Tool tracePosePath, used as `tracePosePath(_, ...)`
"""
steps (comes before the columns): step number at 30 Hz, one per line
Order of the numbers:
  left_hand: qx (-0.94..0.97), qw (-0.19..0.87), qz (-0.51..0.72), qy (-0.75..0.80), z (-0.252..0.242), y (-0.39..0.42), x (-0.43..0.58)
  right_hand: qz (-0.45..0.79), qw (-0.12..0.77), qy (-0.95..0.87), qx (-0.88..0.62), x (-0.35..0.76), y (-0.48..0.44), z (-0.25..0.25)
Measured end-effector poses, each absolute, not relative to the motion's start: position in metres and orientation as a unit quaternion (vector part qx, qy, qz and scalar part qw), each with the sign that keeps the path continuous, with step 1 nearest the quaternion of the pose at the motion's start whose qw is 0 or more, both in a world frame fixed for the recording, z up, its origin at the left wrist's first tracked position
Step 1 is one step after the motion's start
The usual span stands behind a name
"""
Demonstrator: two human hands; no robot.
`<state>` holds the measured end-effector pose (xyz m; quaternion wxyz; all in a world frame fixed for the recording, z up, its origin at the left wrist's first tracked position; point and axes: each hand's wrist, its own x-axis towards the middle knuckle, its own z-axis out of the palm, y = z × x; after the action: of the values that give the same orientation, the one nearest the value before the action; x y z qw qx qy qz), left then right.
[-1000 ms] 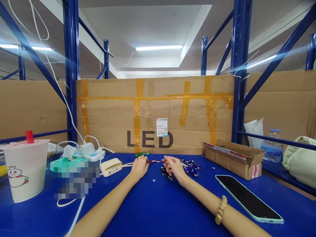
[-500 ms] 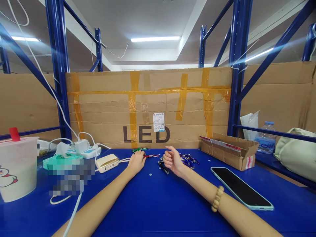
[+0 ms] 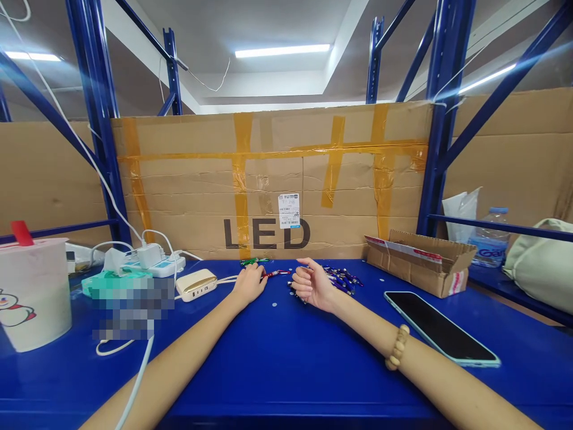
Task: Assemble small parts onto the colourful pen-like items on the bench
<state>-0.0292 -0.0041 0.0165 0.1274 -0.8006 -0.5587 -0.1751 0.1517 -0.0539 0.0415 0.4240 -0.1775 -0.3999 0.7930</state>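
My left hand (image 3: 249,285) lies low over the table, its fingers bent around the near end of a red pen (image 3: 278,273). Just behind it are green pens (image 3: 254,261). My right hand (image 3: 316,286) rests on its side, palm turned left, with curled fingers and the forefinger looser than the others. Whether anything is inside those fingers is hidden. Dark pens (image 3: 292,288) lie partly covered under the right hand. A heap of purple-blue pens (image 3: 344,278) spreads behind and to the right of it.
An open cardboard box (image 3: 418,263) and a phone (image 3: 441,327) lie to the right. On the left are a cream multi-port charger (image 3: 197,285), a power strip (image 3: 168,266), loose cables and a cup (image 3: 36,298). A cardboard wall (image 3: 197,197) closes off the back.
The view has tilted down slightly, so everything sits a little higher. My right hand has shifted slightly over the dark pens, covering more of them. My left hand stays by the red pen.
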Motion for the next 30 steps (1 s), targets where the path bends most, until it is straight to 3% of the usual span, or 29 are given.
tracePosePath(11,-0.804,0.13,-0.172,-0.554,0.015,-0.004,-0.029,0.854,0.195,-0.461,-0.143,0.15,-0.07,0.042)
tracePosePath(15,-0.805,0.129,-0.171,-0.553,0.014,-0.002,-0.03,0.857,0.161,-0.471,-0.131,0.151,-0.069,0.04)
tracePosePath(24,-0.805,0.106,-0.197,-0.55,0.015,-0.002,-0.029,0.847,0.158,-0.489,-0.135,0.15,-0.067,0.039)
tracePosePath(30,-0.743,-0.01,-0.35,-0.57,0.021,-0.008,-0.029,0.77,0.341,-0.482,-0.239,0.147,-0.062,0.035)
